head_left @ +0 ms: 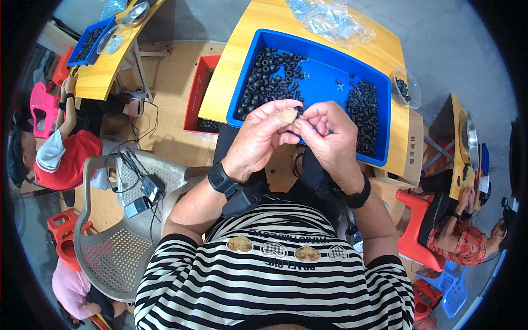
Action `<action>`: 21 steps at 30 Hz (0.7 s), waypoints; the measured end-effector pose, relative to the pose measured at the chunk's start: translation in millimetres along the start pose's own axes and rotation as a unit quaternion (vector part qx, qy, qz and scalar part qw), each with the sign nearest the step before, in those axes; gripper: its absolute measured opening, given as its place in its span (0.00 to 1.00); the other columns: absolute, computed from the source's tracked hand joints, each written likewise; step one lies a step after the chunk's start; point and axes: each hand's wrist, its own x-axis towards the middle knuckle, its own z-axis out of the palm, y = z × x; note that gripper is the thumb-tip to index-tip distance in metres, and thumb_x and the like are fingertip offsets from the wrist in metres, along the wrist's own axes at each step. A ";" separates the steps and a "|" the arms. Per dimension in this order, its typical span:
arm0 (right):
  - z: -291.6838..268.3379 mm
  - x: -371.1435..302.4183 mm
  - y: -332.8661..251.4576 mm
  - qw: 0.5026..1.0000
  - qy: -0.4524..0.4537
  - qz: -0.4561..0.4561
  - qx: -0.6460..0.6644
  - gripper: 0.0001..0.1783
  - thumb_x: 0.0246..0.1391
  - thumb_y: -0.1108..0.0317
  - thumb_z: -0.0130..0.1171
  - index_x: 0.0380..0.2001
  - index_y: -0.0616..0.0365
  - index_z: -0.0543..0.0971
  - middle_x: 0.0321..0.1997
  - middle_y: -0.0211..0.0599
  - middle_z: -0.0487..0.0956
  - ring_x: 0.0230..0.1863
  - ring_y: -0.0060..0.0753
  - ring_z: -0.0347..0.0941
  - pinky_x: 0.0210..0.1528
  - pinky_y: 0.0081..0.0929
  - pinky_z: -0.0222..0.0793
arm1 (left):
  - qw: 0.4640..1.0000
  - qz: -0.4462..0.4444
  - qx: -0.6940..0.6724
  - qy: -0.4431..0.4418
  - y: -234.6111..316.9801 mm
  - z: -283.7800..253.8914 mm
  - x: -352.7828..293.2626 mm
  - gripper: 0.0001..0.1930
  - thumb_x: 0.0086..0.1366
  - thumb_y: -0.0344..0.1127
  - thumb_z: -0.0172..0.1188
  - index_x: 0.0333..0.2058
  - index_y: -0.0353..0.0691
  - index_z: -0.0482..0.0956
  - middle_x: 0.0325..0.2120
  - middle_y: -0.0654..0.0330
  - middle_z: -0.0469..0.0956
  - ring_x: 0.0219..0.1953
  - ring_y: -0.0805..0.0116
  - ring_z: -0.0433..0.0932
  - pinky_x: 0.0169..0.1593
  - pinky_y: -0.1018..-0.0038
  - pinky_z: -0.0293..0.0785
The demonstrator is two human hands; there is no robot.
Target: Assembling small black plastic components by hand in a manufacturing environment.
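My left hand (pixel 257 133) pinches a small round black part (pixel 298 110) between thumb and fingers. A beige covering (pixel 287 115) wraps the tip of its thumb. Close against it, my right hand (pixel 334 138) has thumb and forefinger pressed together at the part; whatever lies between those fingertips is too small to make out. Both hands are over the near edge of a blue tray (pixel 324 74). Rounded black pieces (pixel 265 77) are heaped in the tray's left side, and smaller black pieces (pixel 361 110) are piled at its right.
A clear plastic bag (pixel 341 25) lies behind the tray on the yellow table (pixel 234 44). Right of the tray sits a clear bowl (pixel 406 88) with black pieces. A red crate (pixel 193 99) stands left, below the table. An armchair (pixel 118 236) holds cables and devices. Other people sit at both sides.
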 end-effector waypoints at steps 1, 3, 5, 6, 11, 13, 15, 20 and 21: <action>-0.1 -0.2 0.5 1.000 0.005 0.001 -0.005 0.10 0.39 0.75 0.67 0.25 0.55 0.76 0.21 0.25 0.70 0.18 0.16 0.58 0.19 0.17 0.57 | 1.000 0.007 0.015 -0.004 -0.5 -0.7 0.0 0.13 0.64 0.33 0.54 0.46 0.35 0.73 0.33 0.61 0.78 0.34 0.76 0.78 0.37 0.80 0.77; -1.1 -0.1 -0.6 1.000 0.004 -0.007 -0.011 0.09 0.39 0.76 0.67 0.24 0.55 0.76 0.21 0.25 0.70 0.18 0.16 0.59 0.19 0.17 0.57 | 0.999 0.014 0.029 -0.008 -0.9 -1.5 -0.2 0.13 0.64 0.33 0.54 0.46 0.35 0.73 0.33 0.61 0.78 0.34 0.76 0.78 0.37 0.80 0.77; -1.4 0.5 -1.5 1.000 0.003 -0.014 -0.016 0.09 0.39 0.76 0.67 0.24 0.55 0.76 0.20 0.26 0.70 0.18 0.17 0.59 0.19 0.17 0.57 | 0.999 0.017 0.034 -0.011 -1.0 -2.0 -0.4 0.13 0.64 0.32 0.54 0.46 0.35 0.73 0.33 0.61 0.78 0.34 0.76 0.78 0.37 0.80 0.77; -1.4 1.0 -1.6 1.000 0.005 -0.021 -0.022 0.09 0.39 0.76 0.67 0.24 0.55 0.76 0.21 0.26 0.71 0.18 0.17 0.60 0.19 0.18 0.58 | 0.999 0.017 0.033 -0.011 -1.2 -1.7 -0.4 0.13 0.64 0.32 0.54 0.46 0.35 0.73 0.33 0.61 0.78 0.34 0.76 0.78 0.37 0.80 0.77; -1.3 -0.6 -2.9 0.999 0.014 -0.038 -0.034 0.08 0.39 0.77 0.66 0.24 0.55 0.76 0.21 0.27 0.72 0.18 0.18 0.63 0.19 0.18 0.60 | 0.999 0.026 0.037 -0.008 -0.1 -0.7 -1.6 0.13 0.64 0.31 0.55 0.47 0.35 0.74 0.33 0.60 0.78 0.34 0.76 0.78 0.37 0.81 0.77; -1.3 0.4 -1.7 0.998 0.018 -0.044 -0.038 0.08 0.40 0.77 0.66 0.25 0.55 0.77 0.23 0.28 0.74 0.20 0.18 0.66 0.20 0.17 0.61 | 0.998 0.039 0.046 -0.006 0.6 -0.5 -2.3 0.13 0.64 0.31 0.55 0.46 0.34 0.74 0.33 0.60 0.78 0.34 0.76 0.78 0.37 0.81 0.77; 2.0 1.1 -2.7 0.998 0.025 -0.054 -0.030 0.08 0.40 0.77 0.66 0.25 0.56 0.76 0.23 0.29 0.74 0.21 0.20 0.68 0.21 0.18 0.63 | 0.997 0.052 0.054 -0.007 1.4 0.5 -2.9 0.13 0.63 0.31 0.56 0.46 0.34 0.74 0.33 0.60 0.78 0.34 0.77 0.78 0.37 0.81 0.77; 1.5 1.8 -1.0 0.987 0.042 -0.135 -0.070 0.09 0.38 0.79 0.64 0.24 0.58 0.75 0.25 0.33 0.75 0.22 0.29 0.72 0.23 0.24 0.68 | 0.995 0.059 0.080 0.010 2.4 4.4 -4.4 0.14 0.63 0.31 0.57 0.46 0.34 0.75 0.32 0.60 0.79 0.32 0.77 0.77 0.37 0.81 0.76; 1.3 3.1 0.3 0.982 0.042 -0.162 -0.086 0.09 0.37 0.79 0.64 0.24 0.57 0.75 0.25 0.34 0.75 0.22 0.32 0.73 0.23 0.26 0.69 | 0.995 0.059 0.081 0.010 1.7 4.7 -4.5 0.14 0.63 0.31 0.57 0.46 0.34 0.75 0.32 0.60 0.79 0.32 0.77 0.77 0.37 0.81 0.76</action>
